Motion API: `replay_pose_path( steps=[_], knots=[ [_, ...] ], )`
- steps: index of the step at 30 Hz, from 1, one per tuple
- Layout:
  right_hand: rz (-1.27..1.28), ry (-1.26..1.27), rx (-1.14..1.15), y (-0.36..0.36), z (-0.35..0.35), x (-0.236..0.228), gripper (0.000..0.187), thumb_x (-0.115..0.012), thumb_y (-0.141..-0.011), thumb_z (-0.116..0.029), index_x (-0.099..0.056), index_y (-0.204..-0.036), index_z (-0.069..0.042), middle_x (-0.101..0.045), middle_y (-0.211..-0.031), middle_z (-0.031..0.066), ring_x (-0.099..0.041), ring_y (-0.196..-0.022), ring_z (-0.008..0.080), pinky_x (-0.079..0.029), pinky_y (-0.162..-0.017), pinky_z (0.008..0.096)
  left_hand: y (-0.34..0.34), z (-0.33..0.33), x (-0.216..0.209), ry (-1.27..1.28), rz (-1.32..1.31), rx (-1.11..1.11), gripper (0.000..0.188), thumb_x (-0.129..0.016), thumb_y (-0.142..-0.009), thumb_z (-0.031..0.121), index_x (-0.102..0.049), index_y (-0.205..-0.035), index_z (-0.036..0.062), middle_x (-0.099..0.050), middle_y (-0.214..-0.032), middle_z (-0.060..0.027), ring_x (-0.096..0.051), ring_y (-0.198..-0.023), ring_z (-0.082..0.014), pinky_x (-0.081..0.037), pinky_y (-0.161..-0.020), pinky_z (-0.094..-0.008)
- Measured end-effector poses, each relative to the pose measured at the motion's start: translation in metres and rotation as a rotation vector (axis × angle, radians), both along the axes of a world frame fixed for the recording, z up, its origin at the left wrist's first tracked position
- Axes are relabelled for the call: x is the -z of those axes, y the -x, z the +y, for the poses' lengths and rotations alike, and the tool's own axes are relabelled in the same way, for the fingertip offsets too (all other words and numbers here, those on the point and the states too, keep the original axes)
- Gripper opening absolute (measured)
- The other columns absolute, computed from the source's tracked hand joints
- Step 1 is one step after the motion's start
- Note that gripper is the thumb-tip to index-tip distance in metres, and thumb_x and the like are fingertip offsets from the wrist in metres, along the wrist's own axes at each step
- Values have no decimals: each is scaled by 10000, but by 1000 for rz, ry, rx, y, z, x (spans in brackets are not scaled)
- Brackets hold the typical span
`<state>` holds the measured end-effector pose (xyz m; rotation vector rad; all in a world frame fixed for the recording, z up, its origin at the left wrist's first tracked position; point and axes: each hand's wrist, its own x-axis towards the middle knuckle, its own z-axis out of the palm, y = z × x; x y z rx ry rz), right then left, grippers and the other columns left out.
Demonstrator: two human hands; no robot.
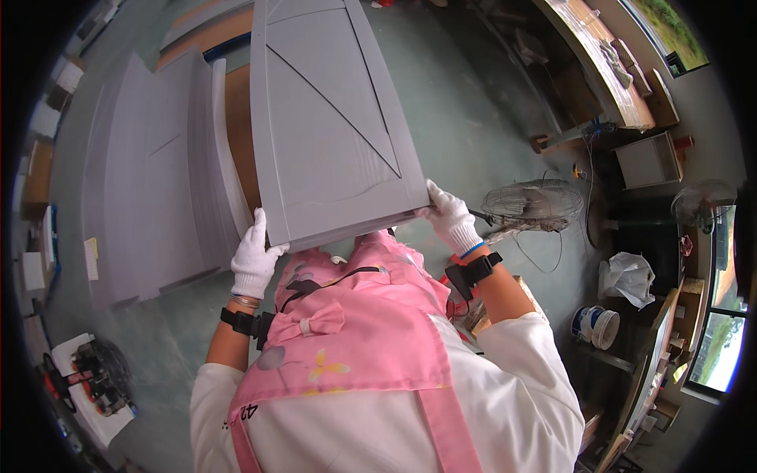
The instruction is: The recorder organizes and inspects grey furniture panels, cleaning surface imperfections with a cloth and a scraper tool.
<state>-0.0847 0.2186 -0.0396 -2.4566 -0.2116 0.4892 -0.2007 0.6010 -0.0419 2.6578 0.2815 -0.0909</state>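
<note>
A long grey door panel [331,118] with grooved framing and a diagonal groove stretches away in front of me. My left hand [254,260], in a white knit glove, grips its near left corner, with the forefinger up along the side edge. At the near right corner my right hand [449,218], gloved alike, has its fingers on the edge; the fingers under the panel are hidden. The panel's near end lies just in front of my pink apron [347,347]. What bears the panel from below is mostly hidden.
More grey panels [150,173] are stacked to the left, beside brown board [239,118]. A wire-caged fan [532,206] stands on the floor at right, with a white bucket [604,328] and a plastic bag [627,277] nearer. A workbench [603,63] runs along the far right. Machinery [101,374] sits at lower left.
</note>
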Motion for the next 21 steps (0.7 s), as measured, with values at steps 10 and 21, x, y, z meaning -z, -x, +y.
replay_pose_path(
  steps=[10, 21],
  knots=[
    [-7, -45, 45, 1, -3, 7, 678, -699, -865, -250, -399, -1434, -38, -599, -1256, 207, -571, -1190, 323, -482, -969, 359, 1, -2, 2, -2, -31, -4, 935, -760, -747, 256, -247, -1522, 144, -593, -1249, -135, -595, -1109, -317, -497, -881, -426],
    [58, -165, 138, 3, -2, 14, 654, -706, -861, -217, -425, -1430, -58, -619, -1267, 158, -603, -1168, 258, -479, -969, 319, 2, 0, 6, 19, -49, -10, 912, -753, -753, 222, -261, -1513, 116, -570, -1302, -148, -579, -1153, -320, -491, -902, -416]
  ],
)
